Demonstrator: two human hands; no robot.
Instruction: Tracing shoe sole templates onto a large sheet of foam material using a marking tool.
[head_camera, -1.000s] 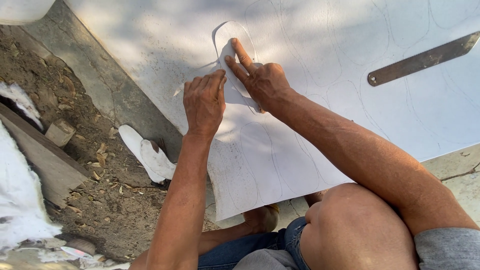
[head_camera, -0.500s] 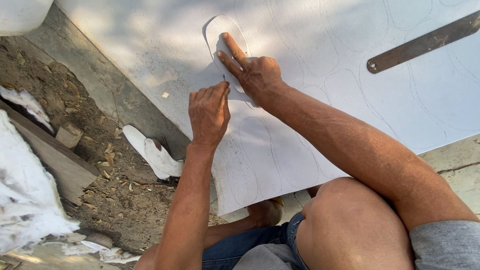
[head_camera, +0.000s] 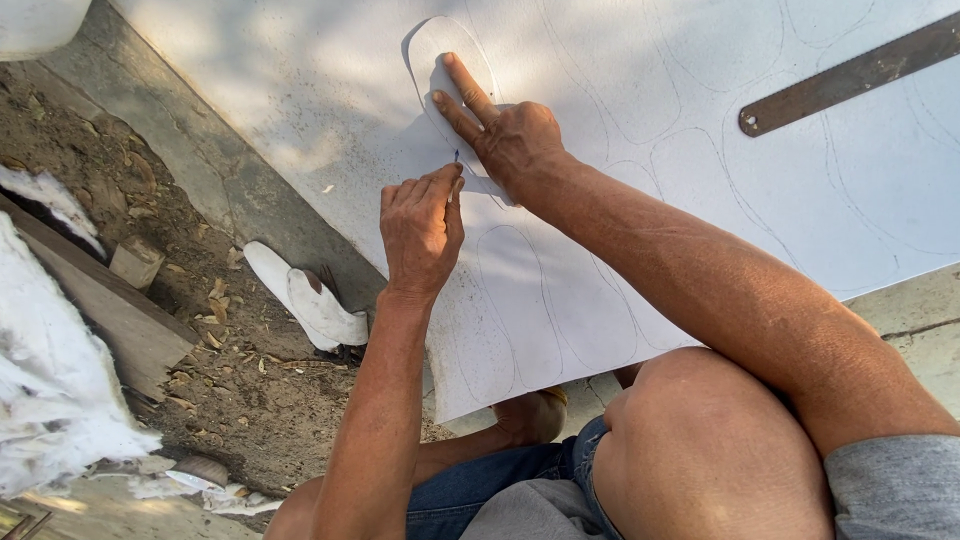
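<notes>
The right hand (head_camera: 515, 140) lies flat on a sole-shaped template (head_camera: 445, 75), two fingers (head_camera: 465, 85) extended along it, pressing it onto the white sheet (head_camera: 620, 150). The template sits near the sheet's left edge, at the upper part of the view. The left hand (head_camera: 420, 225) has its fingers closed narrow around a pen (head_camera: 456, 160), tip at the template's lower edge. Traced sole outlines (head_camera: 520, 300) already cover the sheet. A flat metal bar (head_camera: 850, 75) rests toward the sheet's right side, well apart from both hands. A white sandal (head_camera: 305, 300) lies on the dirt ground (head_camera: 200, 330) beside the sheet.

Probable fault: if the holding pressure eases, the template could slide and distort the line. The sheet's near edge overhangs unsupported and may flex under the pen.
</notes>
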